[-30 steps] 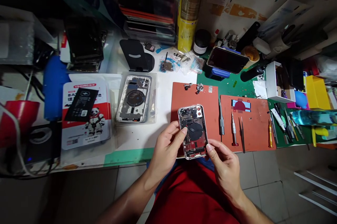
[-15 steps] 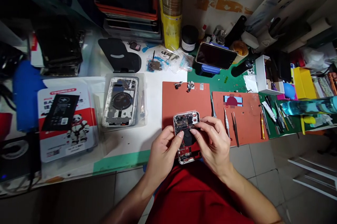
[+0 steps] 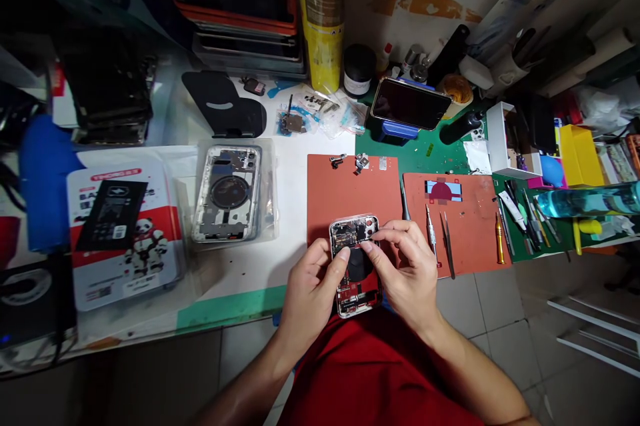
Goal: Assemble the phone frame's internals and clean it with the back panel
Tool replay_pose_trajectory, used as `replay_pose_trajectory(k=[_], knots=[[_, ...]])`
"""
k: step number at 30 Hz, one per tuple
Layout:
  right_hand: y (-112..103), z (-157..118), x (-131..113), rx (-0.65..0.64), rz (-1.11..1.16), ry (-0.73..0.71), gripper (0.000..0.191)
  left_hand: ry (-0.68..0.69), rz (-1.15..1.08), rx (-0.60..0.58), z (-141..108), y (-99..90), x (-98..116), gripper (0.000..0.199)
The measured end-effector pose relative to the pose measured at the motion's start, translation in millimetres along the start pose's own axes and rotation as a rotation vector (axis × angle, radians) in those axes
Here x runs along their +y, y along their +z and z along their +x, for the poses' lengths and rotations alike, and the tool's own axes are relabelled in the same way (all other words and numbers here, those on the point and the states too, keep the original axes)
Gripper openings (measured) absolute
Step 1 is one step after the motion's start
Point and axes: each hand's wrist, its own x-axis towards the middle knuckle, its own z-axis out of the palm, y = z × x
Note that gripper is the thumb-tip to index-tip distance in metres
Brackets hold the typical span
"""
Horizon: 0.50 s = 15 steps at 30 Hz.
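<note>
An opened smartphone housing (image 3: 357, 273) with a red interior, circuit parts and a round black pad is held at the front edge of the orange mat. My left hand (image 3: 315, 279) grips its left side, the thumb lying over the inner parts. At the upper right of the housing, near the camera holes, my right hand (image 3: 405, 266) has thumb and forefinger brought together. Whatever sits between those fingertips is too small to make out. Small metal phone parts (image 3: 361, 163) lie at the top of the orange mat (image 3: 345, 193).
Left of the mat lies a second phone housing (image 3: 227, 193) on a clear tray, beside a battery (image 3: 114, 213) on a white-and-red box. Tweezers (image 3: 447, 246) and screwdrivers (image 3: 500, 239) rest on the right mat. Behind stand a propped phone (image 3: 411, 104) and a yellow spray can (image 3: 323, 46).
The dark strip between my hands over the housing no longer shows across it. My right fingertips have shifted slightly at the upper right corner; my left hand keeps its grip.
</note>
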Motion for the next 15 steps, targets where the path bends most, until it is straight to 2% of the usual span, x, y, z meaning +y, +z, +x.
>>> replay_pose_trajectory(k=[15], knots=[[2.8,-1.7,-1.1,0.014,0.038,0.04,0.004,0.021,0.04,0.035,-0.2,0.9,3.0,0.033]])
